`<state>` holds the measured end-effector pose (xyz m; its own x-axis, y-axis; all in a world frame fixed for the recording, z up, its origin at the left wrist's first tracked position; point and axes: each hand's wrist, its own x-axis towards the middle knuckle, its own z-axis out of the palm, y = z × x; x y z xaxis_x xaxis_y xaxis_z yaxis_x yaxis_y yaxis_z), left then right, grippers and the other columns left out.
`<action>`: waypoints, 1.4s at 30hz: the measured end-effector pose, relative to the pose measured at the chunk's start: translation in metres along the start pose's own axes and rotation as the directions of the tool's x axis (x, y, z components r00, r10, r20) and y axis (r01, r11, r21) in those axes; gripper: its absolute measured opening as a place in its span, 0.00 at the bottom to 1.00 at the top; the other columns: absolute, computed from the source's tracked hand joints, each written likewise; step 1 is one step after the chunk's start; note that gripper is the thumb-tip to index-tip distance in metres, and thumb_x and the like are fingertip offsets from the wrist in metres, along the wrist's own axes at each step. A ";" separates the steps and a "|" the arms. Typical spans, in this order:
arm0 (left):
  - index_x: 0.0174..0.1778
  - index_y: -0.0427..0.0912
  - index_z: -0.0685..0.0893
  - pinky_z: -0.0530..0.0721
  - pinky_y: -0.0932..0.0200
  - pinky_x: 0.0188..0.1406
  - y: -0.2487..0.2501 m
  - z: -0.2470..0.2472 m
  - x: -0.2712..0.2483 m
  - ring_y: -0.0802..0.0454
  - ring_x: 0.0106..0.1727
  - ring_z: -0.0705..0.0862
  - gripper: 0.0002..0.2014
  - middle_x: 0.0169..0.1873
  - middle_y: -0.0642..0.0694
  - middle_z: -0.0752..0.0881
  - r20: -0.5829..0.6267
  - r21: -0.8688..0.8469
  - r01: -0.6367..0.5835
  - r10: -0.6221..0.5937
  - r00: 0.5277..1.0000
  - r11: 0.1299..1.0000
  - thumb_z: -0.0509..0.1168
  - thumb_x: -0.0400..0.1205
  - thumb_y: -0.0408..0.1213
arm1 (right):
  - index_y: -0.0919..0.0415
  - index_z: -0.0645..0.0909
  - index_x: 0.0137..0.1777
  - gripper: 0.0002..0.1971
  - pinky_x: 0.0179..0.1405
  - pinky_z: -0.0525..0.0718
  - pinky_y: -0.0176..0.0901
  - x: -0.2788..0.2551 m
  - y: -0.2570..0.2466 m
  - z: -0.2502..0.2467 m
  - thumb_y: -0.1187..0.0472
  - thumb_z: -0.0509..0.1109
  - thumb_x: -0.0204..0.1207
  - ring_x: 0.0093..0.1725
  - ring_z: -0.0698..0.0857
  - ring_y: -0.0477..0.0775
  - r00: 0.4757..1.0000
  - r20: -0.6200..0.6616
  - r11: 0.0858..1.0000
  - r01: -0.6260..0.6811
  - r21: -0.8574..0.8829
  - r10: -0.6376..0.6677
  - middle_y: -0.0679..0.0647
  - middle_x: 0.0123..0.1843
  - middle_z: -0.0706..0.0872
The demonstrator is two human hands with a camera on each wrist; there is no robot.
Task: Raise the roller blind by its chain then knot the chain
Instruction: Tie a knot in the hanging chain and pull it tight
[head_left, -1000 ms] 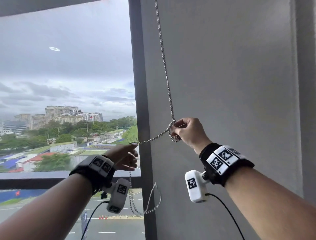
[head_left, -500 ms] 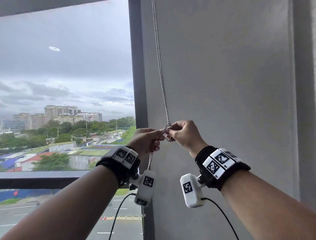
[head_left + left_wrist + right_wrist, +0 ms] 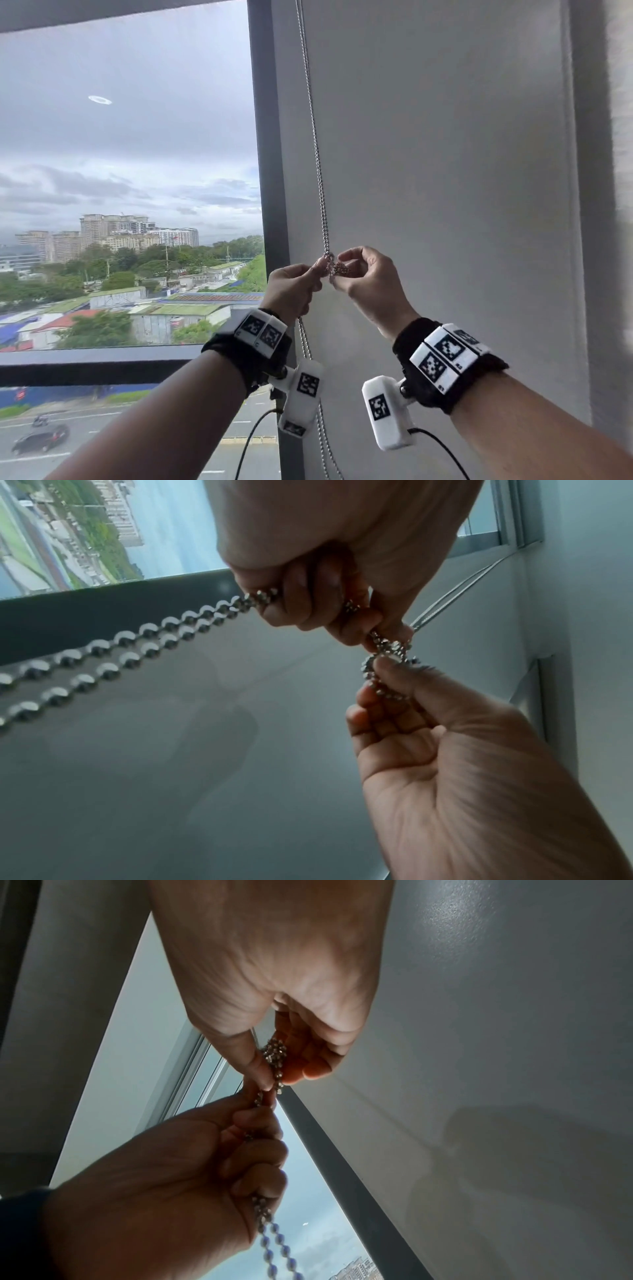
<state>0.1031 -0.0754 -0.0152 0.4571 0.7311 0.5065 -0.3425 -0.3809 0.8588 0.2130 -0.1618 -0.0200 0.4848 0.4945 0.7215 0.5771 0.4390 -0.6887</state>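
A silver bead chain [image 3: 317, 157] hangs down in front of a grey wall, just right of the dark window frame. At chest height it bunches into a knot [image 3: 336, 267]. My right hand [image 3: 368, 284] pinches the knot [image 3: 388, 658] between thumb and fingers. My left hand [image 3: 294, 287] grips the doubled chain just under the knot, fingers curled round it [image 3: 308, 601]. Below my left fist the two strands [image 3: 113, 653] run down past my wrist [image 3: 305, 339]. In the right wrist view the knot [image 3: 274, 1053] sits between my right fingertips. The blind itself is out of view.
The dark window frame [image 3: 270, 192] stands directly left of the chain, with glass and a city view beyond. A dark sill rail [image 3: 96, 363] runs below the glass. The flat grey wall [image 3: 445, 171] fills the right side, with a light curtain edge [image 3: 620, 205] at far right.
My left hand came up and right from the window side to meet my right hand at the knot. The chain, earlier stretched sideways with a slack loop, now hangs straight.
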 end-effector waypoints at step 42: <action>0.41 0.29 0.87 0.87 0.56 0.37 0.003 -0.031 -0.025 0.48 0.31 0.86 0.09 0.35 0.36 0.89 0.211 -0.302 0.119 -0.056 0.976 0.946 0.64 0.78 0.31 | 0.64 0.91 0.43 0.05 0.39 0.85 0.33 0.043 -0.014 0.027 0.62 0.78 0.73 0.37 0.88 0.52 0.998 0.061 0.998 -0.029 -0.048 0.032 0.58 0.39 0.92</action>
<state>0.0656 -0.0774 -0.0273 0.6381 0.6155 0.4626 -0.5176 -0.1019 0.8496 0.2083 -0.1268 0.0181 0.4615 0.5533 0.6935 0.5938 0.3881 -0.7048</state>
